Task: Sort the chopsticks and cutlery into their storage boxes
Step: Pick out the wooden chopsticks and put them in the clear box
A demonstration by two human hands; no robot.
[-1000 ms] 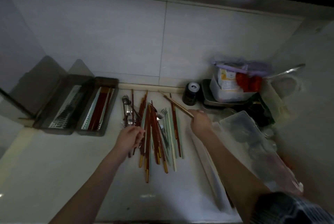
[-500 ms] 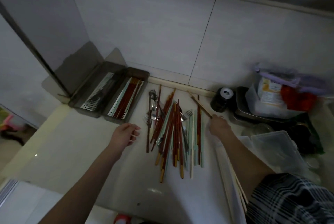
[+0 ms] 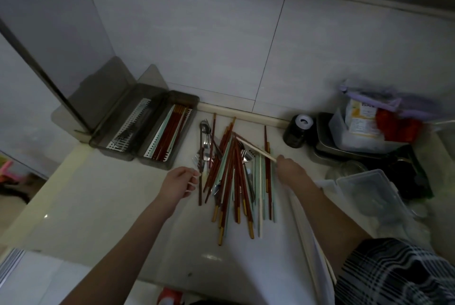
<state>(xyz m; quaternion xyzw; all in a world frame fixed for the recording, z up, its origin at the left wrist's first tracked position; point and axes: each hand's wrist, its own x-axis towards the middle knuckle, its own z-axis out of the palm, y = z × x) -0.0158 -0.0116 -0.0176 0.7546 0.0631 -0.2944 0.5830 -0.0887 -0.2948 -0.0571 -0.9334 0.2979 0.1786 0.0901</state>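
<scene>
Mid-frame on the counter lies the pile: red-brown and pale green chopsticks fanned out, with spoons and forks mixed in at its upper left edge. The right hand pinches the near end of a pale chopstick, which angles up and left over the pile, raised clear of the rest, probably to single it out from the tangle. The left hand sits at the pile's left edge, fingers curled, and seems to pinch the handle of a fork lying there; the grip is too dim to be sure of.

Upper left of the pile, two boxes sit side by side with lids open against the wall. The right box already holds red-brown and pale chopsticks, and stands just beside the pile, so carries are short. The left box holds something dark and metallic, likely cutlery, but it is hard to make out.

Most of the pile is unsorted. The clutter at right is blurred, and the right hand's fingertips are hidden behind its own knuckles.
</scene>
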